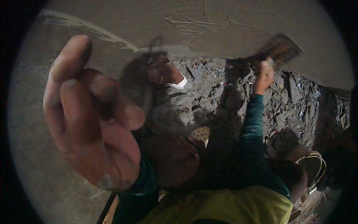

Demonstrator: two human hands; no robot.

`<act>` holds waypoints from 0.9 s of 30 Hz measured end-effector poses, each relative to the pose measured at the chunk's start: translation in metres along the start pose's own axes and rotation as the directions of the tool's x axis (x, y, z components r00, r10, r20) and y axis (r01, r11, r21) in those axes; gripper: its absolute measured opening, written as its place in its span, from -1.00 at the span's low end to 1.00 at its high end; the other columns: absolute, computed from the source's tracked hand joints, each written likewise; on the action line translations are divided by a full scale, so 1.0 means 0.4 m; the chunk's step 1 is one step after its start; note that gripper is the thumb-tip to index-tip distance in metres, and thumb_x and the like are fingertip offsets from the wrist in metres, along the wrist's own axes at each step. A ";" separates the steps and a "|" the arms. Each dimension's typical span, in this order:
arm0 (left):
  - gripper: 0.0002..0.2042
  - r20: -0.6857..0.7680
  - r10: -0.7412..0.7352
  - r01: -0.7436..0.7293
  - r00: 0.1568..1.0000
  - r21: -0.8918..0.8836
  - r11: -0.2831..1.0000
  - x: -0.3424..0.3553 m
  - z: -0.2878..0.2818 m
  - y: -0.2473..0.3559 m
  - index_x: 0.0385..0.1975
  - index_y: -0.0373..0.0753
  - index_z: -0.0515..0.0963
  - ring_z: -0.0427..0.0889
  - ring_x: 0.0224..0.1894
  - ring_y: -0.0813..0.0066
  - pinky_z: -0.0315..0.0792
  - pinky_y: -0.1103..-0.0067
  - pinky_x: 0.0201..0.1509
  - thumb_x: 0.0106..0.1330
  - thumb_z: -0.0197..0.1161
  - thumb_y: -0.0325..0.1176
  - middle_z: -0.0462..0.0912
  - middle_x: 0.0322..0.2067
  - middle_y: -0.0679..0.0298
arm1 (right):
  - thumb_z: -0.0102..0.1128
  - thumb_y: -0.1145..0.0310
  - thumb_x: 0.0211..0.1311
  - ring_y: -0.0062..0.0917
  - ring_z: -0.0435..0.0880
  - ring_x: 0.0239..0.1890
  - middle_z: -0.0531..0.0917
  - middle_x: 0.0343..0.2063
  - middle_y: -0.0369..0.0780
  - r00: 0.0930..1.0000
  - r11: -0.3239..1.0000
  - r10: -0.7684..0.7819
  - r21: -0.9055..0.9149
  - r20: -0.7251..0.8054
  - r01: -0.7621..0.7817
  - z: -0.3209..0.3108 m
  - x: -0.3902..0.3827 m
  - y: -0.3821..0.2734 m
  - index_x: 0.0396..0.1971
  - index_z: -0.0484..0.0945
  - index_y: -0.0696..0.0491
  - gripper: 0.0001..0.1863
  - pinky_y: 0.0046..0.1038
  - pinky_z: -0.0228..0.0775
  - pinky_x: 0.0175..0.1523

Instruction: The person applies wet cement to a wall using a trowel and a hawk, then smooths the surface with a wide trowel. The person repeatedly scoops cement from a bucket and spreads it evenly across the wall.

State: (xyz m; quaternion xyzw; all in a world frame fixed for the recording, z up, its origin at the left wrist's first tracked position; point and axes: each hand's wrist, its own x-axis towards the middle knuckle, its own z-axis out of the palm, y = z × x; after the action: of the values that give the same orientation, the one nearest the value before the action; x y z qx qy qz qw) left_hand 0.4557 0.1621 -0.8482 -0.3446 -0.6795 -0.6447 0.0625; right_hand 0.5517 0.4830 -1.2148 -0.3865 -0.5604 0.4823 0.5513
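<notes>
Head view, looking down and fwd at a grey plastered wall [231,22] w/ rough trowel ridges near its top. Two hands in view, both the person's own.

Left hand [89,115] is raised very close to the camera, large and blurred, palm side toward the lens. Its fingers [71,59] are curled loosely inward, dusted w/ grey, and hold nothing that can be made out. A dark teal sleeve cuff [143,183] shows at the wrist.

Right hand [264,76] is stretched out far ahead on a teal-sleeved arm [251,127], reaching up to the wall. Its fingers are closed around 1 flat tool, a plastering float [281,48], motion-blurred; its face lies against or just at the wall's lower edge; can't tell if it touches. The float sits upper right of centre, well apart from the left hand.

Below the wall: a bed of dark broken stone rubble [216,93], many pieces, too many to count. 1 white scrap [181,83] lies at the rubble's upper left, near the wall base. 1 pale perforated piece [200,133] sits mid-frame. Lower right: 1 sandal [311,164] w/ straps, on the ground. The person's yellow-green garment [231,205] fills the bottom edge. Lighting dim, shadows heavy at centre.
</notes>
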 end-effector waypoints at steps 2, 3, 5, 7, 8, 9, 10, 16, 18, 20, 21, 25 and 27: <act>-0.46 0.036 0.120 -0.121 0.992 0.032 0.992 0.003 0.011 -0.018 0.36 -0.50 0.29 0.37 -0.37 0.69 0.26 0.69 -0.38 0.57 0.03 -0.19 0.46 -0.25 0.38 | 0.31 0.22 0.40 -0.56 0.63 -0.18 0.68 -0.25 -0.29 0.993 0.994 -0.006 0.105 -0.116 0.018 -0.111 0.066 -0.036 -0.06 0.65 0.16 -0.69 -0.45 0.51 -0.10; -0.47 0.006 0.155 -0.155 0.988 0.090 0.984 0.005 0.017 -0.027 0.36 -0.50 0.29 0.38 -0.35 0.68 0.27 0.69 -0.36 0.57 0.03 -0.20 0.48 -0.22 0.36 | 0.29 0.24 0.41 -0.56 0.63 -0.19 0.68 -0.22 -0.29 0.992 0.985 0.029 0.174 -0.125 -0.007 -0.139 0.067 -0.056 -0.02 0.61 0.18 -0.67 -0.45 0.51 -0.10; -0.46 0.037 0.267 -0.270 0.963 0.133 0.954 0.006 0.032 -0.039 0.37 -0.50 0.29 0.43 -0.29 0.65 0.31 0.67 -0.32 0.57 0.04 -0.20 0.53 -0.09 0.29 | 0.28 0.28 0.42 -0.57 0.64 -0.23 0.69 -0.20 -0.29 0.985 0.985 -0.170 -0.008 0.028 0.170 -0.150 0.052 -0.106 0.04 0.57 0.19 -0.65 -0.44 0.52 -0.11; -0.46 -0.085 0.131 -0.130 0.988 0.017 0.991 0.006 0.040 -0.037 0.37 -0.49 0.28 0.48 -0.23 0.63 0.34 0.66 -0.29 0.56 0.04 -0.20 0.55 0.06 0.21 | 0.28 0.33 0.42 -0.54 0.67 -0.26 0.73 -0.19 -0.24 0.931 0.953 -0.279 -0.051 0.237 0.298 -0.095 -0.003 -0.153 0.06 0.60 0.19 -0.67 -0.40 0.52 -0.13; -0.45 -0.113 0.065 -0.078 0.991 -0.113 0.991 0.007 0.042 -0.034 0.37 -0.49 0.28 0.49 -0.19 0.62 0.35 0.66 -0.27 0.56 0.04 -0.20 0.54 0.12 0.17 | 0.28 0.33 0.41 -0.44 0.69 -0.25 0.74 -0.23 -0.17 0.904 0.959 -0.176 -0.137 0.389 0.246 -0.059 -0.042 -0.176 0.03 0.63 0.16 -0.70 -0.36 0.51 -0.11; -0.45 -0.124 0.069 -0.079 0.990 -0.080 0.994 0.008 0.042 -0.027 0.38 -0.49 0.27 0.51 -0.16 0.61 0.36 0.66 -0.26 0.56 0.04 -0.20 0.52 0.19 0.14 | 0.25 0.36 0.44 -0.62 0.66 -0.34 0.71 -0.31 -0.27 0.832 0.894 -0.325 -0.142 0.449 0.425 0.010 -0.076 -0.188 -0.03 0.62 0.16 -0.78 -0.51 0.51 -0.22; -0.45 -0.122 0.089 -0.101 0.989 -0.094 0.990 0.010 0.043 -0.024 0.38 -0.49 0.27 0.51 -0.13 0.60 0.37 0.65 -0.24 0.55 0.05 -0.20 0.49 0.24 0.11 | 0.27 0.35 0.43 -0.58 0.67 -0.34 0.70 -0.35 -0.26 0.788 0.904 -0.328 -0.068 0.521 0.421 0.069 -0.110 -0.204 -0.06 0.63 0.14 -0.78 -0.46 0.50 -0.23; -0.45 -0.169 0.028 -0.032 0.985 -0.020 0.999 -0.002 0.024 0.020 0.38 -0.48 0.28 0.47 -0.26 0.63 0.33 0.67 -0.30 0.53 0.06 -0.22 0.55 -0.01 0.23 | 0.34 0.25 0.35 -0.08 0.72 -0.30 0.71 -0.33 -0.01 0.774 0.954 -0.300 0.156 0.558 0.258 0.379 -0.293 -0.306 -0.08 0.59 0.16 -0.69 -0.24 0.51 -0.17; -0.46 -0.200 0.019 -0.027 0.980 -0.035 0.999 -0.009 0.023 0.029 0.37 -0.48 0.29 0.43 -0.32 0.66 0.29 0.69 -0.33 0.53 0.06 -0.23 0.53 -0.14 0.29 | 0.33 0.22 0.35 -0.02 0.70 -0.28 0.69 -0.34 0.02 0.778 0.960 -0.281 0.151 0.562 0.237 0.449 -0.318 -0.335 -0.09 0.57 0.17 -0.67 -0.21 0.50 -0.17; -0.47 -0.204 0.011 -0.024 0.979 -0.061 0.998 -0.014 0.027 0.033 0.37 -0.48 0.29 0.39 -0.37 0.69 0.25 0.72 -0.36 0.54 0.06 -0.24 0.48 -0.26 0.35 | 0.33 0.22 0.35 0.00 0.68 -0.28 0.69 -0.34 0.02 0.756 0.937 -0.349 0.221 0.554 0.270 0.492 -0.327 -0.354 -0.09 0.56 0.18 -0.67 -0.19 0.49 -0.17; -0.48 -0.242 -0.004 -0.008 0.970 -0.046 0.999 -0.014 0.027 0.036 0.37 -0.48 0.30 0.39 -0.38 0.69 0.24 0.72 -0.37 0.54 0.06 -0.24 0.48 -0.26 0.34 | 0.33 0.23 0.35 0.01 0.68 -0.29 0.68 -0.34 0.03 0.746 0.924 -0.380 0.252 0.546 0.287 0.507 -0.327 -0.360 -0.09 0.56 0.18 -0.66 -0.18 0.49 -0.17; -0.50 -0.214 -0.003 -0.018 0.977 -0.094 0.995 -0.009 0.033 0.039 0.35 -0.48 0.30 0.39 -0.41 0.70 0.23 0.73 -0.40 0.56 0.06 -0.26 0.52 -0.26 0.33 | 0.31 0.23 0.38 0.00 0.67 -0.27 0.69 -0.30 0.03 0.766 0.940 -0.341 0.200 0.546 0.276 0.511 -0.304 -0.370 -0.07 0.56 0.17 -0.68 -0.18 0.49 -0.16; -0.51 -0.217 -0.018 -0.008 0.976 -0.119 0.993 -0.007 0.035 0.037 0.35 -0.48 0.31 0.39 -0.43 0.70 0.24 0.72 -0.41 0.56 0.06 -0.26 0.54 -0.25 0.32 | 0.30 0.24 0.39 -0.09 0.69 -0.27 0.70 -0.29 -0.01 0.783 0.940 -0.340 0.158 0.521 0.303 0.477 -0.276 -0.370 -0.07 0.58 0.16 -0.69 -0.22 0.50 -0.16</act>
State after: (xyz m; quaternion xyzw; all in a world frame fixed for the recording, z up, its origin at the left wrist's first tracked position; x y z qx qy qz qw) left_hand 0.4709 0.1727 -0.8398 -0.2734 -0.6298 -0.7181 0.1140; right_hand 0.3875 0.3196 -1.0849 -0.1151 -0.7342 0.4886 0.4572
